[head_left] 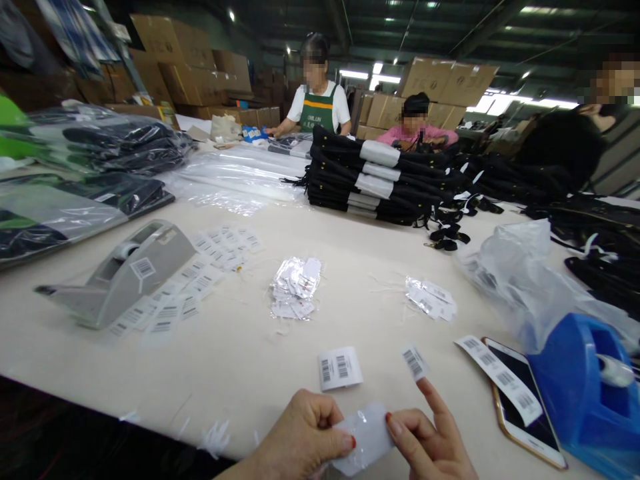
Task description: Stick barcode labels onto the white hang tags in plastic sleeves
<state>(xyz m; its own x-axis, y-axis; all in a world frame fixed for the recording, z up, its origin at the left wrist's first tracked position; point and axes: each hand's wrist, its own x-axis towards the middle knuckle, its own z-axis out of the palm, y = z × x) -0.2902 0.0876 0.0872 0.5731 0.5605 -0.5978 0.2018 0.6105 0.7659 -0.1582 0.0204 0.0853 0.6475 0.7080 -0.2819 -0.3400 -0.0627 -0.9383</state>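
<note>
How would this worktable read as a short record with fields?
Left hand: holds shiny white packet
Right hand: pinches the packet's edge; white barcode sticker at raised index fingertip
Beyond hands: white label with two barcodes
Right side: white, gold-edged phone under white barcode strip; blue plastic tape dispenser
Left side: grey plastic tape dispenser; white barcode label sheets
Middle: pile of white tags
Far side: stack of black bundles with white bands

Factory packing floor, by the look of it. High, dark roof [385,30]; strip lights [354,75]. Cardboard boxes [173,41] stacked behind. Broad work table [220,360], co-worker [341,103] in green apron [317,119] at far side. On it: bundled black goods [333,170], plastic-wrapped stock [130,140], barcode stickers [164,319], grey tape dispenser [163,243], blue one [563,387].
</note>
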